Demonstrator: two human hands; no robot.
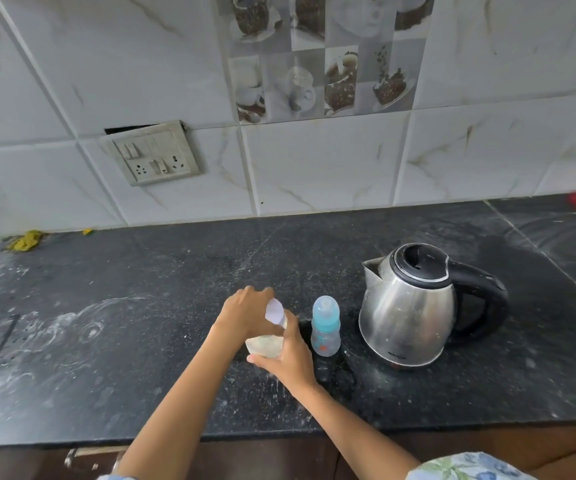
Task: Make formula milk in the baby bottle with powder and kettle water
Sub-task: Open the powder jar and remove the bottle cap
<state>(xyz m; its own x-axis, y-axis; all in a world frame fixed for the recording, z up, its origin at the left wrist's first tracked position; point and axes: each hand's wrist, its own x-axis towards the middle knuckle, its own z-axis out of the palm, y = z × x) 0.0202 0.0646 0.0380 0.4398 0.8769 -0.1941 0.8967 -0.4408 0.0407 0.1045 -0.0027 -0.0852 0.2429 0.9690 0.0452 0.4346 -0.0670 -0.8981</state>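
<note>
Both forearms are bare. The right arm wears a short sleeve (pixel 466 467) of pale blue cloth printed with green leaves and blue flowers, above the elbow.

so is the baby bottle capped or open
Capped: the baby bottle stands upright beside the kettle with its clear cap on over the blue collar.
</note>
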